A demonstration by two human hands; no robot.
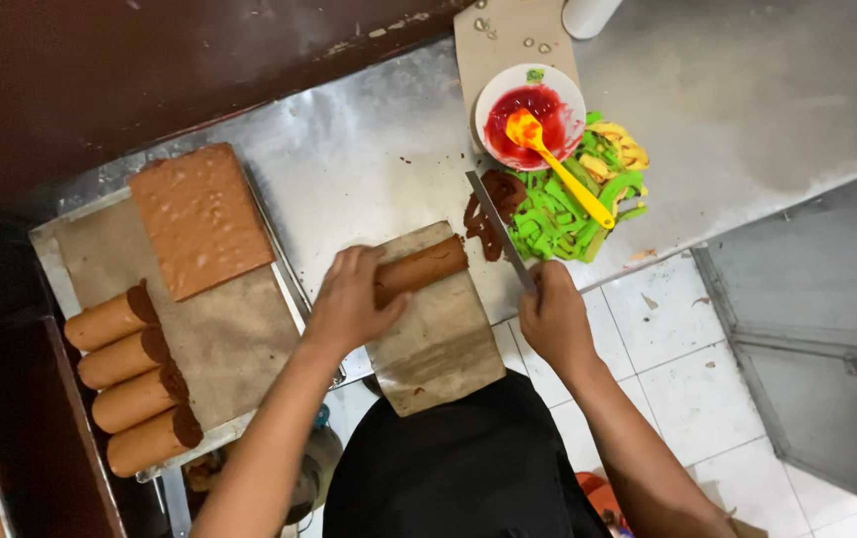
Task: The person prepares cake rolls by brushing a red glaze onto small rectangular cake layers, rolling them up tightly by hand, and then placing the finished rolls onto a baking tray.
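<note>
Cake roll (424, 267) is pinned on brown paper (438, 349) at the surface (369, 159) edge, clasped by the left hand (349, 304). A knife (498, 231) is gripped tight in the right hand (553, 319), blade beside the roll's end, near green cake trimmings (558, 214).

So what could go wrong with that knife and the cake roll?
1. The knife in the right hand points toward the roll, and the left hand holds that roll, so a slip might nick its fingers.
2. The paper under the roll hangs past the counter edge; it may slide or tip off.
3. The bowl of red sauce sits near the knife, so a bump could spill it.
</note>
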